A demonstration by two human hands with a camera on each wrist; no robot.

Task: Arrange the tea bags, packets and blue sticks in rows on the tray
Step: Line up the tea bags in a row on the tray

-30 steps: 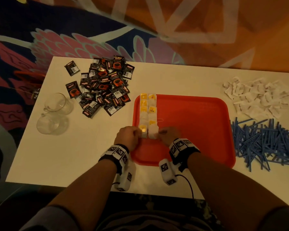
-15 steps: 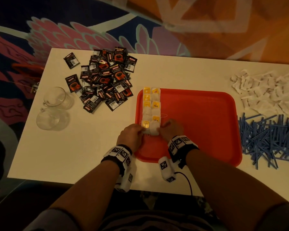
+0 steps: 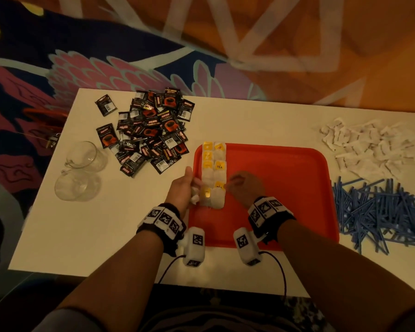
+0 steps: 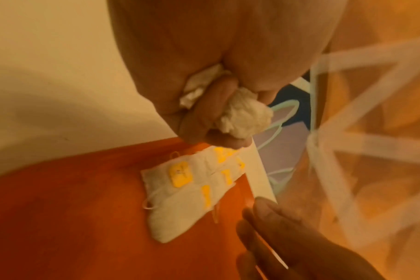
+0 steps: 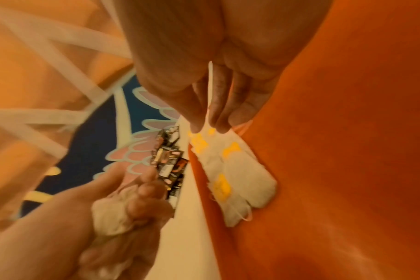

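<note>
On the white table [image 3: 120,236] sits a red tray [image 3: 285,188], and along its left edge the tea bags [image 3: 213,173] lie in 2 columns, white pouches with yellow tags, touching one another side by side.

The left hand [image 3: 182,188] is at the tray's left rim, just beside the near end of the columns. Its fingers are curled into a fist around a bunch of crumpled tea bags [image 4: 242,117] (white paper bulges out between the knuckles in both wrist views).

The right hand [image 3: 244,188] hovers over the tray just right of the columns, thumb and forefinger tips pressed together on a thin tea bag string [image 5: 210,91] near the yellow tag of a bag in the right column; the remaining fingers are loosely bent.

Left of the tray, a heap of black coffee packets [image 3: 151,130] is spread on the table, with 2 clear glass mugs [image 3: 82,171] further left. Off the tray's right side lie a pile of white packets [image 3: 366,147] at the far end and a loose pile of blue sticks [image 3: 378,209] nearer.
</note>
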